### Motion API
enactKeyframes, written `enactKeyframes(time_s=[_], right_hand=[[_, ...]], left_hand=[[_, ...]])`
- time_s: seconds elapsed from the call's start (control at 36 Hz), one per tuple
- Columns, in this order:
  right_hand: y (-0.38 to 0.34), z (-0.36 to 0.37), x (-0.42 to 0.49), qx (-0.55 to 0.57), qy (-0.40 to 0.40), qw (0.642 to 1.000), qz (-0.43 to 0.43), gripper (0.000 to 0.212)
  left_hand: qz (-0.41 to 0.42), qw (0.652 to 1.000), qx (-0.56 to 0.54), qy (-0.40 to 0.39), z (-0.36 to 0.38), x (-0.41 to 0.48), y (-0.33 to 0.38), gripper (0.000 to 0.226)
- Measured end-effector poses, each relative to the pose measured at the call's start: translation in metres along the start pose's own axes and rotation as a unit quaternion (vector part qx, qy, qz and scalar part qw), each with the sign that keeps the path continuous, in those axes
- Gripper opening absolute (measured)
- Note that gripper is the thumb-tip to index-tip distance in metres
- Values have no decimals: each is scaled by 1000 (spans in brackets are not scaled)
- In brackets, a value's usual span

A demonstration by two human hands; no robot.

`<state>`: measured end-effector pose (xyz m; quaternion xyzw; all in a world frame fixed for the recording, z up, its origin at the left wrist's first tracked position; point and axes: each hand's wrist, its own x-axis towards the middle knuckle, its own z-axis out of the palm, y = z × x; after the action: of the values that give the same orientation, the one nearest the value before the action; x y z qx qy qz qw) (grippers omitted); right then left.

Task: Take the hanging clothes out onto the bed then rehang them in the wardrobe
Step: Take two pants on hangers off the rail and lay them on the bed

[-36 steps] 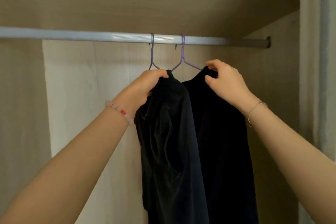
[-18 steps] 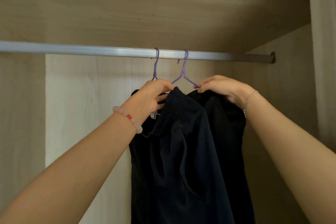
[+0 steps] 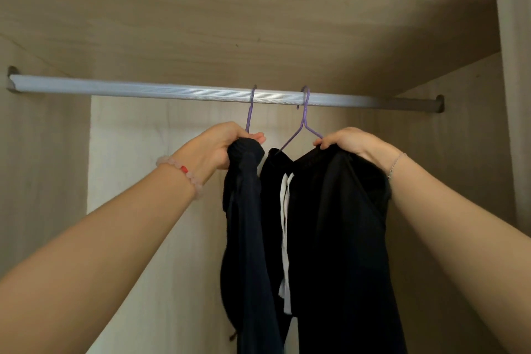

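Observation:
Two purple wire hangers hook over the silver wardrobe rail. The left hanger carries a dark navy garment. My left hand grips that garment's ribbed top together with the hanger, just below the hook. The right hanger carries a black garment with a white drawstring. My right hand pinches the black garment's top edge on the hanger's right shoulder. Both garments hang side by side, a narrow gap between them.
The wardrobe's pale wood back panel, side walls and the shelf above the rail enclose the space. The rail is bare to the left of the hangers. A white door frame edge stands at the right.
The two hangers have slid apart along the rail, my left hand pulling the navy garment left. The white drawstring now shows. The view has tilted upward, showing more of the shelf.

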<state>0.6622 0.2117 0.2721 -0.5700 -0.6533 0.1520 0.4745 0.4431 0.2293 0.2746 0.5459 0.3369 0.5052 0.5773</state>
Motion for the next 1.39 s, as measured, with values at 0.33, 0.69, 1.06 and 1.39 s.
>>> enactKeyframes(time_s=[0.33, 0.69, 1.06, 1.39], right_hand=[[-13, -11, -49, 9, 41, 996, -73, 28], [87, 59, -171, 105, -165, 980, -25, 30], [137, 157, -260, 116, -436, 890, -71, 41], [86, 275, -325, 132, -667, 698, -224, 41]], left_hand=[[110, 992, 58, 4, -45, -56, 13, 13], [74, 988, 110, 81, -116, -173, -134, 24], [-26, 963, 91, 251, -148, -353, -269, 22], [-10, 846, 98, 524, -96, -565, -274, 30]])
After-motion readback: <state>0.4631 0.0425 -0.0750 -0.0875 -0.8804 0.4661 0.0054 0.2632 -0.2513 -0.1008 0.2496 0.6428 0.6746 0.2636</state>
